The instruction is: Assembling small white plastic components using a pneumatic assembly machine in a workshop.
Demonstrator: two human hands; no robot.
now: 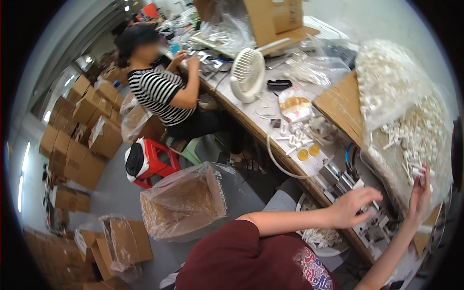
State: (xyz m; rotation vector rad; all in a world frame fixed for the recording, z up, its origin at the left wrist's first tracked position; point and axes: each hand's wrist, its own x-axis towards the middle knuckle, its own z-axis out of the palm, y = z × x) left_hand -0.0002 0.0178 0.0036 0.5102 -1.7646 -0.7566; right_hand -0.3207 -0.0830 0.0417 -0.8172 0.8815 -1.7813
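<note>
My left hand (pixel 356 207) hovers over the bench edge beside a metal fixture (pixel 337 176), its fingers apart and curved. Nothing shows in its grasp. At the far right, my right hand (pixel 419 197) is raised at the edge of a large plastic-lined box (pixel 382 166) of small white plastic parts (pixel 411 133). Its fingers close on a white plastic part (pixel 425 172), a short cylinder in shape. Under my left hand, more metal tooling (pixel 374 229) is partly hidden.
A white fan (pixel 247 75), loose white parts (pixel 297 135) and two yellow discs (pixel 308 152) are on the bench. A tub of white parts (pixel 321 239) stands by my lap. To the left are a lined carton (pixel 186 205), a red stool (pixel 157 157) and a seated co-worker (pixel 159 96).
</note>
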